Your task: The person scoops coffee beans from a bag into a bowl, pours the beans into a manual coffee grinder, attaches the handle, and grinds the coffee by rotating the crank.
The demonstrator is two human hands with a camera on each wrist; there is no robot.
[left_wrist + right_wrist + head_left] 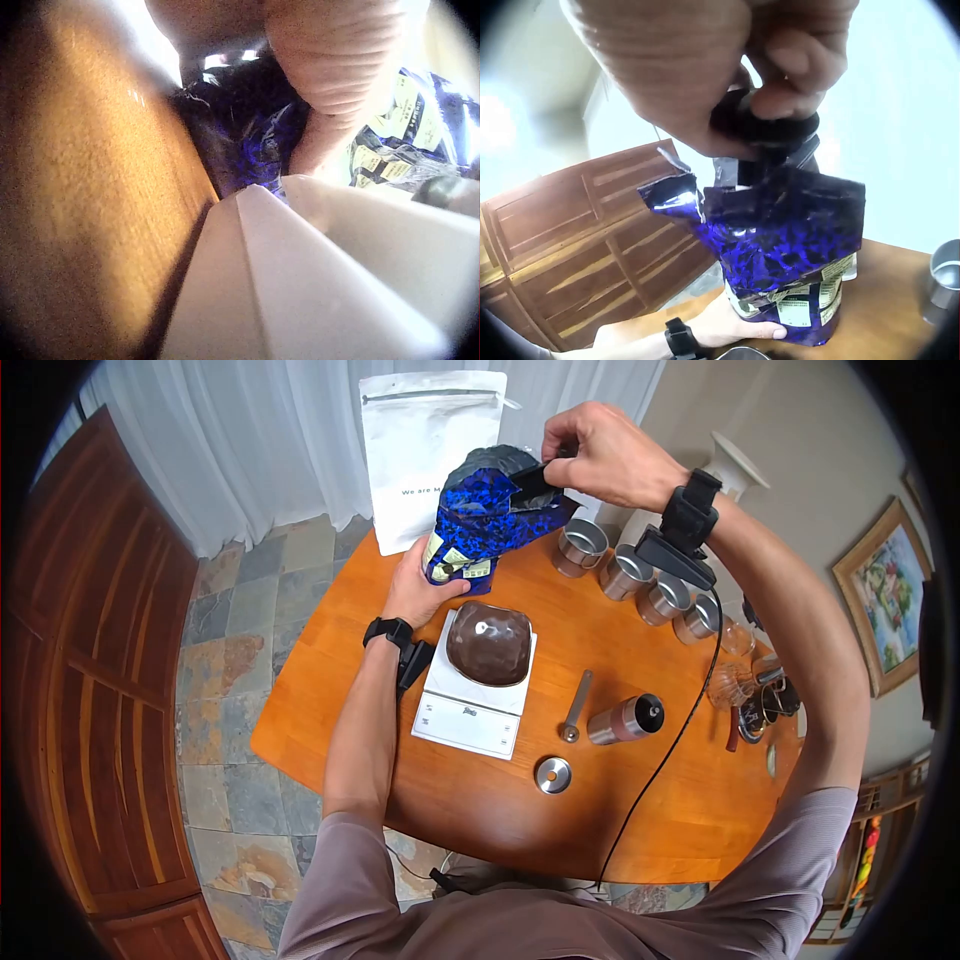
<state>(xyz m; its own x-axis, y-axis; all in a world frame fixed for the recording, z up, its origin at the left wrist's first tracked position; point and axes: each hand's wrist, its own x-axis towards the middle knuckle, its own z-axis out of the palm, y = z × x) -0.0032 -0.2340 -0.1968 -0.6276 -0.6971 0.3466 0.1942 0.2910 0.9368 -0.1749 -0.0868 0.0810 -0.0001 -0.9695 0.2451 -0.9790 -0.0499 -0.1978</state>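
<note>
Crinkled glossy blue foil bag [780,240], right hand [727,67] pinching its top.

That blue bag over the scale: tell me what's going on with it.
A person holds the blue foil bag above the wooden table. The left hand grips its base; the right hand pinches a dark piece at its opened top. Below sits a brown bowl on a white scale. A hand grinder and steel cups lie nearby.

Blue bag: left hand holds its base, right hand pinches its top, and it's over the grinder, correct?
Not the grinder. In the head view the blue bag, held by the left hand and right hand, stands behind the brown bowl on the scale.
</note>
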